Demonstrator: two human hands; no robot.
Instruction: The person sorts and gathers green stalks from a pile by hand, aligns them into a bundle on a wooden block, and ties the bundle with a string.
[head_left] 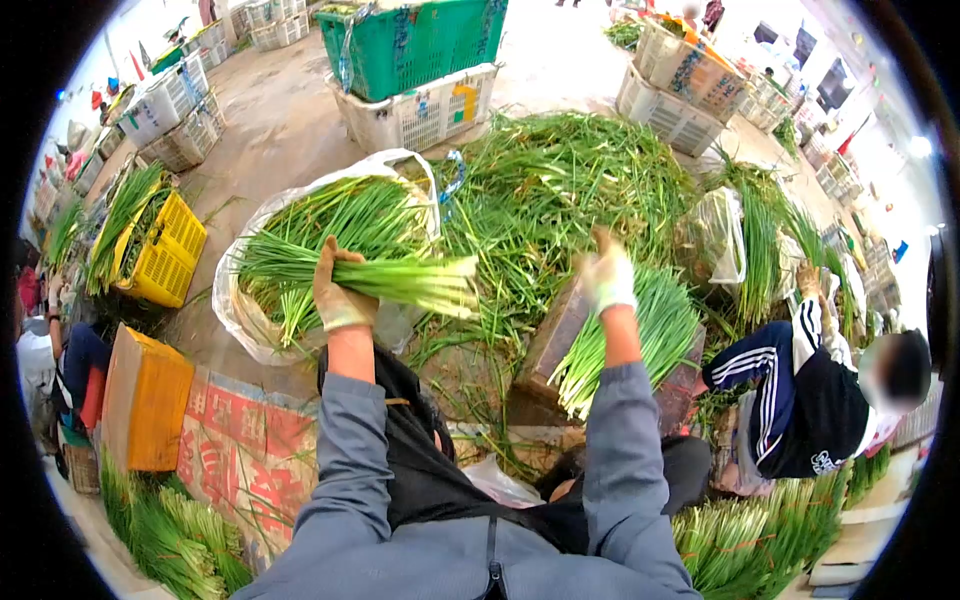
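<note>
My left hand (343, 293), in a tan-and-white work glove, is closed round a bunch of chives (425, 283). Their pale stem ends point right and the green leaves trail left over a large white bag (228, 290) full of more chives (350, 212). My right hand (606, 274), also gloved, is raised above the front right, smeared by motion, so its fingers cannot be made out. Below and beside it, a pile of trimmed-looking chives (640, 325) lies across a brown wooden block (548, 345).
Loose green leaves (570, 170) heap up ahead. Behind them a green crate (415, 50) stands on a white crate (425, 112). A yellow crate (168, 250) and wooden stool (150, 400) are at left. At right sits a co-worker (815, 400). Bundled chives (760, 535) lie close by.
</note>
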